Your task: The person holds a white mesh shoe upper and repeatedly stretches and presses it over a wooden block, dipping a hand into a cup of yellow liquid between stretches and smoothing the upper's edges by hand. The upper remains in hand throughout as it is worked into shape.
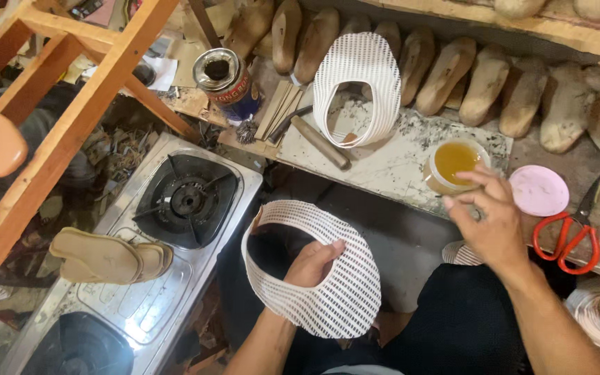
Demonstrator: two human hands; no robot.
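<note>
Head view, looking down on a cluttered workbench and lap. Left hand [312, 262] closed round a white mesh shoe upper [328, 278], fingers curled through its opening, the piece held low at centre above dark trousers. Right hand [489, 221] hovering just near of a glue jar [454, 164], fingers bent and pinched together; whether anything sits between them cannot be told. Jar open, full of amber liquid, standing on a stained white slab [397, 163] on the bench. Pink lid [539, 190] lying just right of the jar. Red-handled scissors [569, 235] further right, near the bench edge. Second mesh upper [357, 87] resting on the far part of the slab. Wooden-handled tool [321, 142] lying just left of it. Round tin can [227, 82] further left, lid pierced. Row of wooden lasts [453, 73] leaning along the far wall. Gas stove [175, 229] on the left, with tan insoles [109, 255] lying across its middle. Wooden frame [71, 104] at the far left.
</note>
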